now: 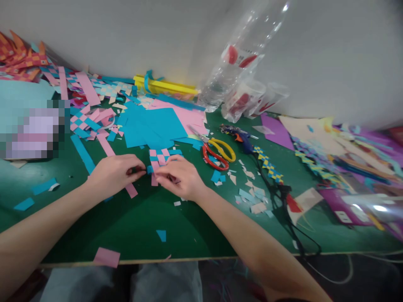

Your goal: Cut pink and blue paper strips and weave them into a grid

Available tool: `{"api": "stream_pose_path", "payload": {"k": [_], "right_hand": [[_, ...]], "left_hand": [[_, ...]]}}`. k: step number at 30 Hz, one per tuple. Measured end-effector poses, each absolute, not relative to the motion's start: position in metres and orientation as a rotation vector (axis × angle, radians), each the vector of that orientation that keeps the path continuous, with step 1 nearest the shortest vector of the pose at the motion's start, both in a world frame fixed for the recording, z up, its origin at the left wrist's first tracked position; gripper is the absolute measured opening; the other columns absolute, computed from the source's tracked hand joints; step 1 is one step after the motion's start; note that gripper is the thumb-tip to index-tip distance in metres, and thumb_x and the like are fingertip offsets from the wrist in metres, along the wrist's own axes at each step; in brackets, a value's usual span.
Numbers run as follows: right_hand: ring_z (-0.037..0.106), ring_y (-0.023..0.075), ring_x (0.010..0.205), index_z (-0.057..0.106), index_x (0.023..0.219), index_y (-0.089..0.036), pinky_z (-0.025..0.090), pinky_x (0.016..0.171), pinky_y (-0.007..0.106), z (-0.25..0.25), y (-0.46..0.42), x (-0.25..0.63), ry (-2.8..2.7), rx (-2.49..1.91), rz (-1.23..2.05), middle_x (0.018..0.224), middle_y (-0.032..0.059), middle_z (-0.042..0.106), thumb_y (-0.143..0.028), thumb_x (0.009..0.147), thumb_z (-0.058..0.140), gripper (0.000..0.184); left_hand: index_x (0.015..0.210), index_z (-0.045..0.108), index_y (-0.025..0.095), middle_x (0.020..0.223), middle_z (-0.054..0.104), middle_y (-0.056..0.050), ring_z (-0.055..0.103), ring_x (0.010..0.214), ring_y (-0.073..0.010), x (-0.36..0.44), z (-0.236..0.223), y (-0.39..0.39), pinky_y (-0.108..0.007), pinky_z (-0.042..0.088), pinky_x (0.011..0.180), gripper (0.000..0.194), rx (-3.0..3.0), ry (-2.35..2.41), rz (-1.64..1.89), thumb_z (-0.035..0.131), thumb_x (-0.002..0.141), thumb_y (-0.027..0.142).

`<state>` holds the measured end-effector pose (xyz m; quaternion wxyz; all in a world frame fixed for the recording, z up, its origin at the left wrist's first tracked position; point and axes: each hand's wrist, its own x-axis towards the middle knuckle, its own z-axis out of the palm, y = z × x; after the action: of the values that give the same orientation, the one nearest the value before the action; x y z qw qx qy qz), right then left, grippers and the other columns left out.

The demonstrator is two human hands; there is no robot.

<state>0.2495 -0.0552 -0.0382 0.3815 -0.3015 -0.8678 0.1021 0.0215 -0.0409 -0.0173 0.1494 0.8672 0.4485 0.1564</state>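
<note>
A small woven piece of pink and blue paper strips (158, 153) lies on the green table between my hands. My left hand (117, 170) is closed in a pinch at its left side, with the end of a short blue paper strip (149, 169) at its fingertips. My right hand (181, 175) is closed on the woven piece from the right, its fingers covering part of the weave. A loose pink strip (107, 144) and a long blue strip (82, 153) run partly beneath my left hand and wrist.
Red and yellow scissors (217, 153) lie right of my hands, near a glue gun (241, 137) with a black cable. Blue paper sheets (154, 126) are behind. A plastic bottle (242, 54) and plastic cups (244, 98) stand against the wall. Paper scraps (252, 195) are scattered right.
</note>
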Motion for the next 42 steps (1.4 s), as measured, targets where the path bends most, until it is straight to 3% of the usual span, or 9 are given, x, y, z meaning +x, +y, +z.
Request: {"api": "stream_pose_path", "payload": {"k": [4,8,12,24,34,42], "right_hand": [[0.066,0.0184,0.077,0.068,0.095,-0.022,0.05,0.084,0.038,-0.037,-0.047,0.258,-2.068,-0.969,0.132,0.081,0.0039,0.074,-0.025,0.095,0.045,0.023],[0.065,0.0221,0.102,0.068,0.101,-0.021,0.049,0.094,0.043,-0.042,-0.037,0.265,-2.149,-1.022,0.134,0.106,0.0079,0.074,-0.014,0.092,0.045,0.026],[0.064,0.0214,0.111,0.068,0.103,-0.021,0.045,0.104,0.047,-0.045,-0.035,0.265,-2.218,-1.034,0.194,0.115,0.0066,0.072,-0.012,0.092,0.042,0.029],[0.063,0.0214,0.116,0.071,0.108,-0.018,0.046,0.104,0.047,-0.052,-0.032,0.266,-2.36,-0.982,0.209,0.117,0.0065,0.072,-0.013,0.094,0.042,0.032],[0.064,0.0218,0.116,0.069,0.114,-0.015,0.051,0.102,0.045,-0.05,-0.035,0.263,-2.366,-0.964,0.235,0.118,0.0079,0.072,-0.012,0.095,0.04,0.036],[0.065,0.0217,0.115,0.065,0.119,-0.012,0.055,0.096,0.04,-0.043,-0.042,0.261,-2.289,-0.997,0.324,0.123,0.0111,0.069,-0.011,0.094,0.037,0.037]], "left_hand": [[0.091,0.07,0.022,0.089,0.072,-0.001,0.063,0.072,-0.0149,0.021,-0.016,-0.042,-0.023,0.039,0.057,0.022,2.554,1.267,0.473,0.056,0.091,0.039],[0.098,0.07,0.022,0.087,0.072,-0.002,0.063,0.07,-0.0151,0.021,-0.017,-0.043,-0.024,0.04,0.057,0.025,2.594,1.227,0.499,0.057,0.092,0.043],[0.099,0.069,0.021,0.098,0.071,-0.004,0.064,0.072,-0.0142,0.023,-0.018,-0.043,-0.024,0.041,0.059,0.028,2.653,1.148,0.534,0.052,0.095,0.043],[0.094,0.07,0.02,0.09,0.072,-0.002,0.065,0.074,-0.0153,0.023,-0.017,-0.043,-0.027,0.04,0.066,0.025,2.856,0.976,0.537,0.05,0.098,0.034],[0.09,0.066,0.019,0.089,0.071,-0.002,0.061,0.064,-0.0133,0.019,-0.017,-0.042,-0.024,0.036,0.055,0.028,2.761,1.148,0.533,0.059,0.092,0.046],[0.093,0.067,0.02,0.094,0.073,-0.001,0.066,0.073,-0.0159,0.016,-0.02,-0.038,-0.024,0.042,0.058,0.026,2.786,1.074,0.67,0.054,0.095,0.043]]}}
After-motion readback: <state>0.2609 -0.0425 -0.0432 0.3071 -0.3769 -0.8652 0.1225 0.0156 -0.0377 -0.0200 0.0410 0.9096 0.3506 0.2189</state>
